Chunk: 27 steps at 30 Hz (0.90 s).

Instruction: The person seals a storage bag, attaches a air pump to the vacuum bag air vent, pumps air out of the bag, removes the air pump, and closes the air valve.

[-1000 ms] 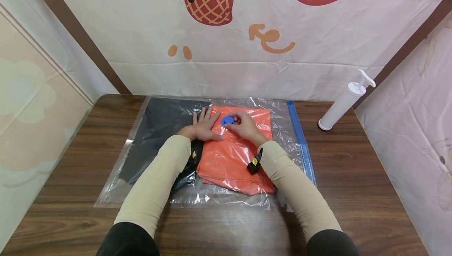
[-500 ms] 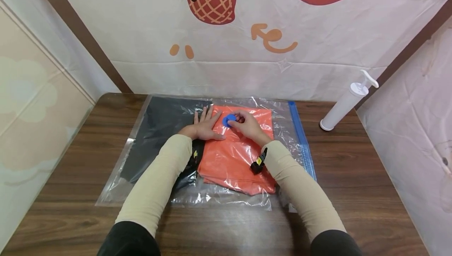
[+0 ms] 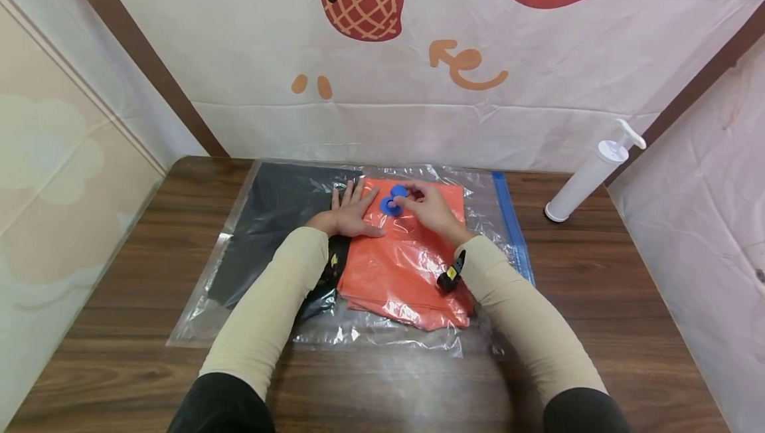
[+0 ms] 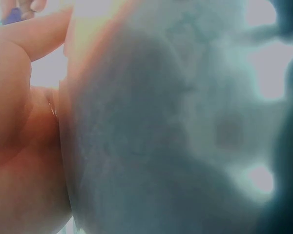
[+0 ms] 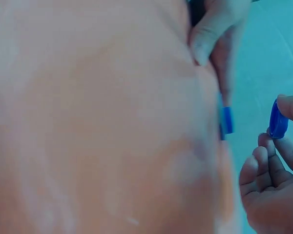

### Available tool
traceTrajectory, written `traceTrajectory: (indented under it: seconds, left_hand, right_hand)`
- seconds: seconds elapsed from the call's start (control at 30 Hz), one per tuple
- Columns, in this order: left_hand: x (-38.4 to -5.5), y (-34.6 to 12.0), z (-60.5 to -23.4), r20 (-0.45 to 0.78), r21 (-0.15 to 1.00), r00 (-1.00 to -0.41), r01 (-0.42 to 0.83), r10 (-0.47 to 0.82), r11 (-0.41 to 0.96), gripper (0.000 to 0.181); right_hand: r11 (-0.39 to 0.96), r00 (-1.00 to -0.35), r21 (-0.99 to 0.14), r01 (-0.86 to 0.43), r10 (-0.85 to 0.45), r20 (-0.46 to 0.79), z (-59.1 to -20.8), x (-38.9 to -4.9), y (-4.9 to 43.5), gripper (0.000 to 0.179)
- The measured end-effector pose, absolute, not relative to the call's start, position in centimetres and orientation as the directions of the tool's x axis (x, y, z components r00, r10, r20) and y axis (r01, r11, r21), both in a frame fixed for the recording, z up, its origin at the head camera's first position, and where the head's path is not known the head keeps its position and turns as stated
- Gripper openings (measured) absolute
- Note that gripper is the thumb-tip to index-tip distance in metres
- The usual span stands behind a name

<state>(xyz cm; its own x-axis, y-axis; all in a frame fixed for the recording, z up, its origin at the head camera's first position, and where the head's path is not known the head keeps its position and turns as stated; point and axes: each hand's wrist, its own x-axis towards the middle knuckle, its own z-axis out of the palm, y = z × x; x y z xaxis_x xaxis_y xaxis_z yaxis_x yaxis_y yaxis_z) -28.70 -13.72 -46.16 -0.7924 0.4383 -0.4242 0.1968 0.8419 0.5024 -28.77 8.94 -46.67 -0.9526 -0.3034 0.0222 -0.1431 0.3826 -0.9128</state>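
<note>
A dark brown wood-grain table [image 3: 382, 390] is backed along its far edge by a printed white cloth backdrop [image 3: 382, 127]. On it a large clear plastic bag [image 3: 480, 214] is laid flat, its far side set along that edge, its right side bordered by a blue strip [image 3: 507, 207]. Folded black fabric [image 3: 277, 227] is enclosed in the bag's left part, folded orange fabric [image 3: 397, 270] in its right. Near the table's far right corner, a white cylindrical hand pump [image 3: 580, 180] is stood upright. The left hand [image 3: 351, 216] is rested palm down where the fabrics meet, fingers spread, nothing gripped. By the right hand [image 3: 436, 210], a small round blue plastic cap [image 5: 279, 120] is pinched between thumb and fingers, just beside a flat round blue valve [image 3: 387, 206] placed over the orange fabric's far part.
</note>
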Motion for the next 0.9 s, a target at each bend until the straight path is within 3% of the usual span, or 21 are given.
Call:
traceTrajectory:
  seconds: [0.3,0.9]
  left_hand:
    - [-29.1,-13.7,-46.8,-0.425,0.500,-0.804,0.175,0.416,0.849,0.106]
    - [-29.2,-13.6,-46.7,-0.409,0.512,-0.806,0.186,0.428,0.839,0.109]
  right_hand:
    - [0.431,-0.948,-0.884,-0.179,-0.317,0.038,-43.9,-27.6,11.5,0.037]
    - [0.578,-0.969,-0.789,-0.206,-0.235,0.081,-42.9,-24.1,23.1,0.043]
